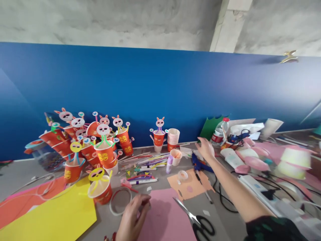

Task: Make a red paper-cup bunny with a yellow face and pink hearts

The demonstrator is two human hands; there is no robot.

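Observation:
My left hand [134, 216] is low in the view at the left edge of a pink sheet [160, 214], its fingers curled together; what they hold, if anything, is too small to name. My right hand [205, 149] reaches far forward, just beyond a blue glue gun [200, 164] and left of a bottle with a red cap [219, 132]. Its fingers are partly spread, with nothing visible in them. Black-handled scissors [197, 219] lie partly open on the right side of the pink sheet. An orange paper piece [189, 184] lies beyond the sheet.
Red cups with rabbit faces [104, 152] crowd the left. Yellow paper [57, 214] lies in front of them. Markers [144, 181] and straws fill the middle. A cup stack [173, 139] stands near the blue partition [150, 83]. Black cables [223, 197] and a power strip [259, 194] lie right.

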